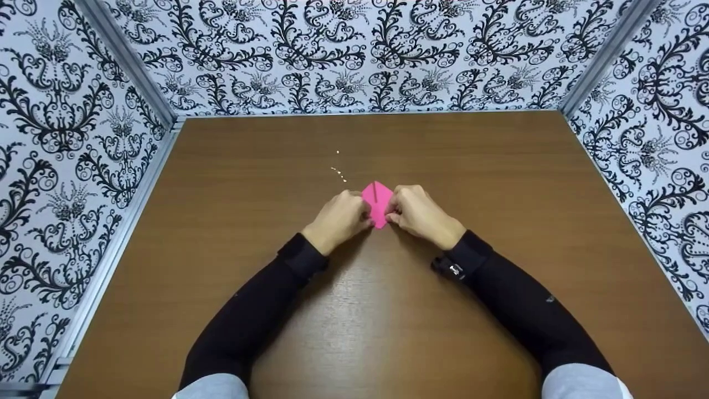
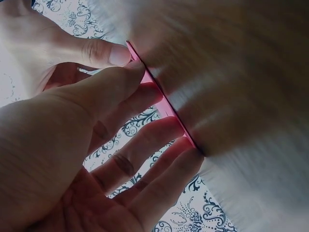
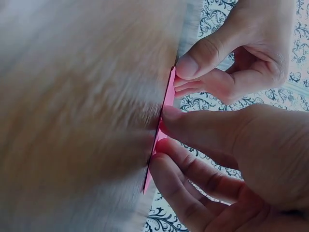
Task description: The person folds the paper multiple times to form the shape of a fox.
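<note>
A small piece of folded pink paper (image 1: 379, 202) lies on the wooden table between both hands. Its outline is kite-like, with a point at the far end and a dark slit running down from it. My left hand (image 1: 342, 215) holds the left edge with thumb and fingertips, while my right hand (image 1: 418, 210) pinches the right edge. Seen edge-on in the left wrist view, the pink paper (image 2: 166, 107) is a thin strip close along the tabletop, with fingertips spread along it. The right wrist view shows the right thumb (image 3: 174, 115) on the paper; fingers hide part of its sides.
Beyond the left hand, several tiny pale bits (image 1: 339, 173) are scattered on the table (image 1: 266, 149). Panels with a black-and-white scroll pattern (image 1: 343, 55) rise behind the table and along both sides, framed by metal rails (image 1: 127, 61).
</note>
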### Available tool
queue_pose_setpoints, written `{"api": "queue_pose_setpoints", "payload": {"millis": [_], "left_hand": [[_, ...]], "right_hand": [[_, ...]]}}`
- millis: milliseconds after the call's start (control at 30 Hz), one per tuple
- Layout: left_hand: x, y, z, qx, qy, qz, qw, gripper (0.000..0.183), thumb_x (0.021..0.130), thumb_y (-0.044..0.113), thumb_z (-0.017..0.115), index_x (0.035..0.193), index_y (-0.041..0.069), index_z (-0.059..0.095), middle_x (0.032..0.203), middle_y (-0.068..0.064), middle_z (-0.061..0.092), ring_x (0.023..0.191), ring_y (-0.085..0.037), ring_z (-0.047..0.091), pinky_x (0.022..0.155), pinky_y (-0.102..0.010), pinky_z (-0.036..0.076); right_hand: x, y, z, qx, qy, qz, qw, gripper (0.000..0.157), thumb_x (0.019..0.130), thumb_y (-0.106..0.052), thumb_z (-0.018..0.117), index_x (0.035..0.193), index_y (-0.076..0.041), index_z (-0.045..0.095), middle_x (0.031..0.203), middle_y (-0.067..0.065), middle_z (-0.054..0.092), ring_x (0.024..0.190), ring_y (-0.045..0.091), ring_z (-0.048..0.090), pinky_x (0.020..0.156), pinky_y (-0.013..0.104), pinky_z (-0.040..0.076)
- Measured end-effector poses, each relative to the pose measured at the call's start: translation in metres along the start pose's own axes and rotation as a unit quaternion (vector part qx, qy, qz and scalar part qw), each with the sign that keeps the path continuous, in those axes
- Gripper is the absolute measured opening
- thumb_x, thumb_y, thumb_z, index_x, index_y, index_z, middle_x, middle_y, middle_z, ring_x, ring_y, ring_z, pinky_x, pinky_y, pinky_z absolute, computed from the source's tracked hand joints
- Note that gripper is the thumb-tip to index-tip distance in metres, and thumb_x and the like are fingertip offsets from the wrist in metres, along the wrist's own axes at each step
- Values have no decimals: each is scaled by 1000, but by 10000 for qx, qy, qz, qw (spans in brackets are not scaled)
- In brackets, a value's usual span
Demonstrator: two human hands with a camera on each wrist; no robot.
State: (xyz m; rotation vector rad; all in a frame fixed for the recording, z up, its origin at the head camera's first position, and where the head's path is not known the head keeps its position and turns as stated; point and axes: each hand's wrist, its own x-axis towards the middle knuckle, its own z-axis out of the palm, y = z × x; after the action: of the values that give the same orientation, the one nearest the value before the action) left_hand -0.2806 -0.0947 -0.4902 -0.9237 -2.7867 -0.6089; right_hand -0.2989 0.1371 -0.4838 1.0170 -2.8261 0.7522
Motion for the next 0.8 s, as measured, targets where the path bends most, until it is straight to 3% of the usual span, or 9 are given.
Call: {"api": "queue_pose_setpoints", "payload": {"millis": [267,467,800], "left_hand": [[0,1,-6,185,-62,-70,9998,10,98,13,94,94,6,89,98,-12,82,87,-27,81,79,-46,71],[2,5,-7,180,15,-70,9998,5,100,9,91,96,7,89,99,-11,83,90,-28,83,80,-45,72],[5,13,-1,-103,-130,-63,9998,9,102,5,88,94,2,88,100,-18,83,94,-35,84,82,-49,71]], "right_hand": [[0,-1,2,-74,121,161,9998,6,98,-6,92,93,-9,93,97,11,82,90,28,77,80,45,66],[-2,-3,1,-22,105,273,9996,6,97,-6,93,92,-9,93,97,11,81,90,28,76,80,45,66],[-1,-3,1,63,154,225,9996,9,97,-4,92,90,-10,93,96,9,81,89,26,75,80,42,64]]}}
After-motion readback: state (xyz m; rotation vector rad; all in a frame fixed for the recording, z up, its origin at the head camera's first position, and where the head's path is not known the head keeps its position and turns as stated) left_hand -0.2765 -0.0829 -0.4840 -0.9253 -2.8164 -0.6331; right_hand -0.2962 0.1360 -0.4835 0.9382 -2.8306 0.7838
